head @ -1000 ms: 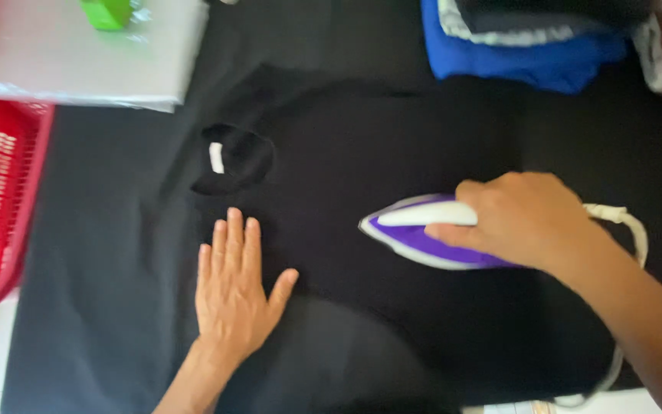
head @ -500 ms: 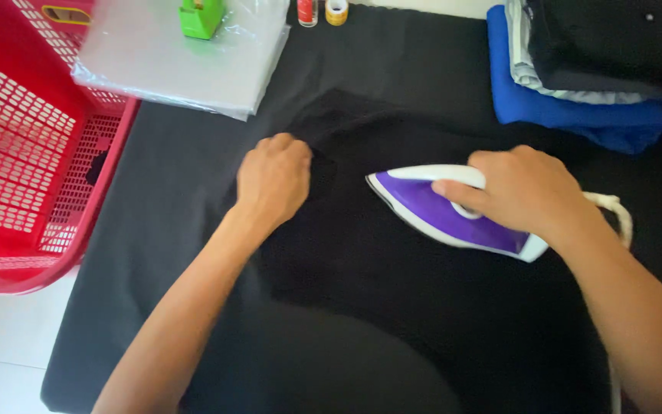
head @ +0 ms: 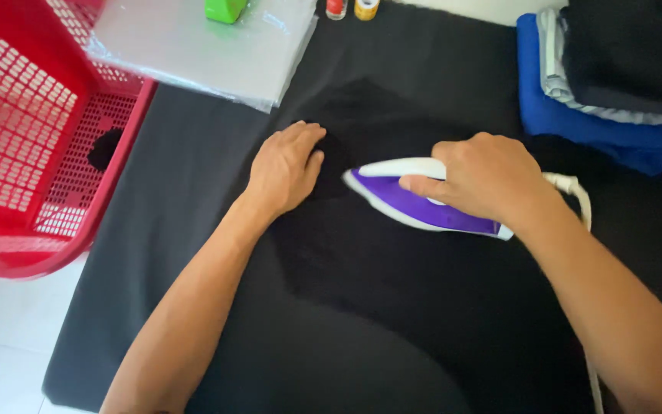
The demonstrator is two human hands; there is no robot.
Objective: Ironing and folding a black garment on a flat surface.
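I see the right hand [head: 488, 178] clenched around the handle of a purple-and-white iron [head: 415, 201], which sits flat on a black garment [head: 392, 268] spread mid-frame on the dark pad. Left hand [head: 285, 169] is released, holds nothing, palm down on the garment just beside the iron's tip. Red laundry basket [head: 32, 146] at left, folded clothes stack [head: 607, 84] top right.

Iron [head: 423, 203] on garment [head: 392, 261], basket [head: 32, 153] left
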